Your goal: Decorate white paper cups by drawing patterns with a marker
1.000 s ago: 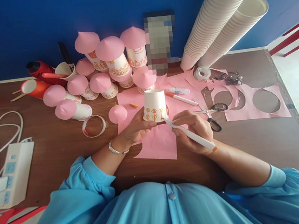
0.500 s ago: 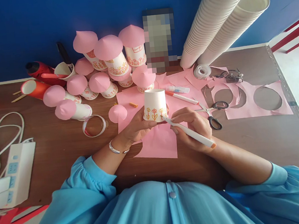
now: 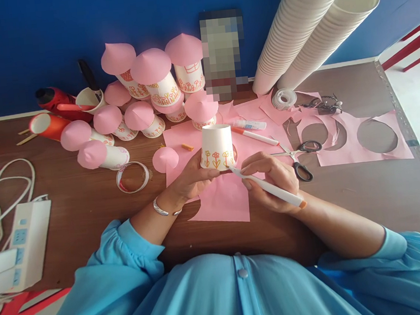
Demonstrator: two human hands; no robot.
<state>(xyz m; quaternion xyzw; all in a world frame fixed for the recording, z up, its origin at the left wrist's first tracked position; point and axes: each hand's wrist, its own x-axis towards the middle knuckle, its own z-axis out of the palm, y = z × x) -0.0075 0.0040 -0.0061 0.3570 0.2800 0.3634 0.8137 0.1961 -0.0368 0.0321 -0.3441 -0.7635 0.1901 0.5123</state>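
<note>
A white paper cup (image 3: 217,139) is upside down in my left hand (image 3: 194,178), whose fingers are closed round its lower left side. Red and yellow flowers with leaves are drawn in a band near the cup's rim. My right hand (image 3: 273,181) grips a white marker with an orange end (image 3: 280,192). The marker's tip meets the cup at the lower right, by a flower stem. Pink paper (image 3: 224,208) lies on the table beneath both hands. A small pink paper cone (image 3: 165,160) rests left of the cup, near an orange marker cap (image 3: 187,147).
Several cups with pink cone roofs (image 3: 151,66) stand at the back left. Scissors (image 3: 301,158), another marker (image 3: 258,137), a glue stick (image 3: 250,125) and clear tape (image 3: 284,99) lie to the right. Tall cup stacks (image 3: 294,30) lean at the back. A power strip (image 3: 30,244) is at left.
The marker tip has shifted very slightly along the cup's lower right edge. Both hands keep their grips, and the cup stays almost in place.
</note>
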